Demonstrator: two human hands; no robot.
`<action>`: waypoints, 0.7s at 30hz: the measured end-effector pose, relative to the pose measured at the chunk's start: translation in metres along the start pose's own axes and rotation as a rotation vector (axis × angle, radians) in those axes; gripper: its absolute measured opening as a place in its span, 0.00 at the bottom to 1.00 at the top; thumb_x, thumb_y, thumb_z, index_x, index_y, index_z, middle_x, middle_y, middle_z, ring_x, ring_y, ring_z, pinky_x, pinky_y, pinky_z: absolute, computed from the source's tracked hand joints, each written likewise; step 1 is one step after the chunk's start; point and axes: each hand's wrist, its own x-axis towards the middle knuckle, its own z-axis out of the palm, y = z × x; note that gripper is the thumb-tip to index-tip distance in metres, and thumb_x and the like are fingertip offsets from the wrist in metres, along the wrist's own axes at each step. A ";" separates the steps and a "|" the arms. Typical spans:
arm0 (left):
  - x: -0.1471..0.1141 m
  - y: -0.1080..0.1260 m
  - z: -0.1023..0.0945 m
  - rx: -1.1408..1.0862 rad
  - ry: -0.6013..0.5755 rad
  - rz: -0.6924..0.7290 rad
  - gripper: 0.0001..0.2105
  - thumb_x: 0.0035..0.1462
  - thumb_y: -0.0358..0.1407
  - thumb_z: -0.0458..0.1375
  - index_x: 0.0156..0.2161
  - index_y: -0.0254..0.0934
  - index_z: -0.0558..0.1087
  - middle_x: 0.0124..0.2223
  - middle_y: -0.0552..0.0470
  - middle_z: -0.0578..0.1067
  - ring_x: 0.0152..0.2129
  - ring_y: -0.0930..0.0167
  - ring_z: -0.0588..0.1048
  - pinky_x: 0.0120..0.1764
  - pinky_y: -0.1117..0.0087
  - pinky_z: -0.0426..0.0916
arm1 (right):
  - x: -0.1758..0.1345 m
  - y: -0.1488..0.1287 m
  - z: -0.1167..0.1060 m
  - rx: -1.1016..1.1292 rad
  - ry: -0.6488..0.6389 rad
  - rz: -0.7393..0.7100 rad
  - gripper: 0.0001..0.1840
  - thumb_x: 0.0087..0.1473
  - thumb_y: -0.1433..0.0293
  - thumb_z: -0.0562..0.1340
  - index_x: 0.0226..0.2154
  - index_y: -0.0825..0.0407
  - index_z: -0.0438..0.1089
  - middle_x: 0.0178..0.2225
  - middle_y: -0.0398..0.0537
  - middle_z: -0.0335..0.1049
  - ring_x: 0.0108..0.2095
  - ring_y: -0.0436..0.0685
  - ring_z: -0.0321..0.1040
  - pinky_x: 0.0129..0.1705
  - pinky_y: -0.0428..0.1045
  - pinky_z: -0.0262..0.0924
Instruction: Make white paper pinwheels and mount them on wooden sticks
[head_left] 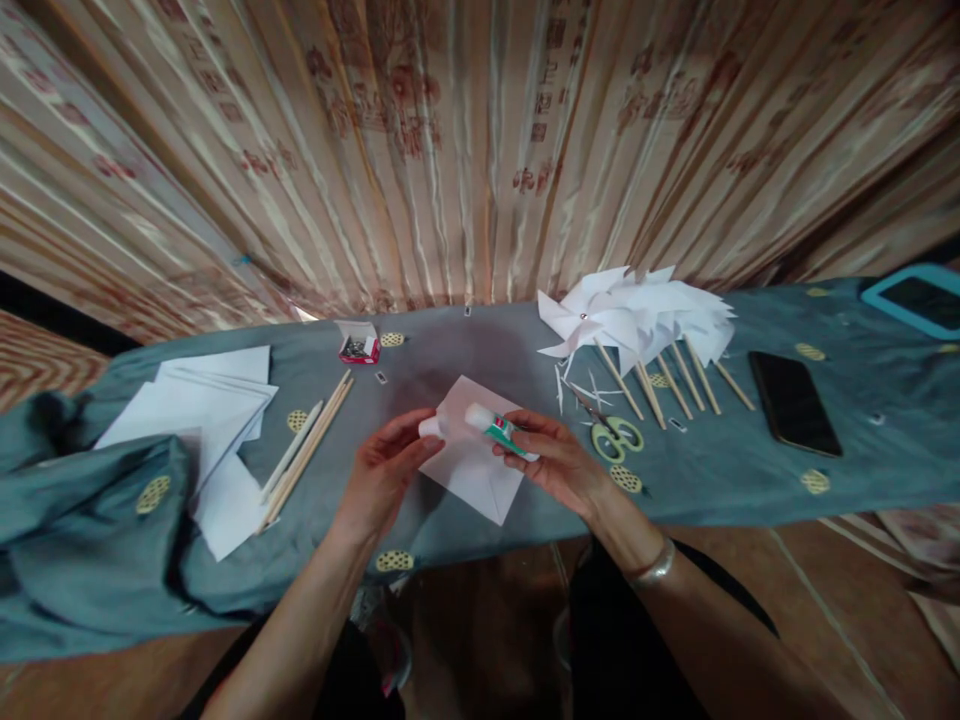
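My right hand [551, 455] is closed around a glue stick [501, 430] with a green and white label, its white end pointing left. Between the fingertips of my left hand [386, 465] is a small white cap [430, 427], apart from the glue stick. Below both hands, a square of white paper [480, 482] with fold lines lies on the cloth, one corner toward me. Green-handled scissors [615, 437] rest to the right of my right hand, beside thin white paper scraps [592, 385].
Several white paper pinwheels [592, 310] on wooden sticks lie at the back right, near a black phone [795, 403] and a blue-framed device [919, 300]. On the left are paper sheets [232, 400], wooden sticks [311, 445] and a small open red box [358, 347]. A curtain [465, 150] hangs behind.
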 end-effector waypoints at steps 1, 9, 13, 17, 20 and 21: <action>-0.001 0.000 0.003 -0.022 0.001 -0.021 0.18 0.32 0.34 0.73 0.34 0.38 0.80 0.34 0.52 0.81 0.30 0.73 0.76 0.37 0.72 0.70 | 0.000 0.000 0.001 -0.021 0.002 -0.010 0.17 0.35 0.68 0.76 0.32 0.52 0.76 0.31 0.42 0.77 0.29 0.49 0.75 0.32 0.42 0.68; -0.003 -0.003 0.004 -0.044 -0.002 -0.026 0.17 0.31 0.32 0.74 0.33 0.38 0.80 0.31 0.53 0.81 0.28 0.75 0.76 0.37 0.74 0.69 | 0.000 0.003 0.005 -0.190 -0.003 -0.062 0.15 0.34 0.66 0.76 0.30 0.49 0.77 0.28 0.40 0.74 0.28 0.47 0.71 0.28 0.42 0.63; -0.003 -0.005 0.002 0.046 -0.014 0.032 0.16 0.34 0.33 0.72 0.34 0.38 0.80 0.34 0.53 0.81 0.32 0.71 0.76 0.41 0.68 0.69 | -0.002 0.004 0.005 -0.228 -0.006 -0.069 0.15 0.36 0.66 0.75 0.30 0.49 0.77 0.29 0.40 0.74 0.28 0.46 0.69 0.29 0.42 0.63; -0.003 -0.008 -0.002 0.131 -0.028 0.090 0.16 0.37 0.35 0.71 0.37 0.40 0.80 0.37 0.52 0.81 0.36 0.68 0.77 0.45 0.64 0.69 | -0.003 0.004 0.004 -0.257 -0.007 -0.092 0.14 0.36 0.67 0.74 0.31 0.49 0.77 0.30 0.40 0.73 0.29 0.46 0.68 0.29 0.42 0.63; -0.003 -0.009 -0.004 0.161 -0.031 0.103 0.16 0.38 0.35 0.71 0.37 0.40 0.80 0.38 0.51 0.81 0.37 0.67 0.77 0.45 0.64 0.69 | -0.002 0.004 0.003 -0.307 -0.007 -0.116 0.13 0.37 0.68 0.74 0.31 0.49 0.77 0.30 0.40 0.73 0.29 0.47 0.68 0.29 0.42 0.62; -0.003 -0.009 -0.004 0.169 -0.032 0.103 0.16 0.38 0.35 0.71 0.37 0.40 0.80 0.38 0.51 0.81 0.37 0.67 0.77 0.45 0.64 0.69 | -0.002 0.004 0.002 -0.323 -0.010 -0.123 0.13 0.37 0.68 0.74 0.31 0.49 0.77 0.30 0.40 0.73 0.29 0.47 0.68 0.29 0.42 0.62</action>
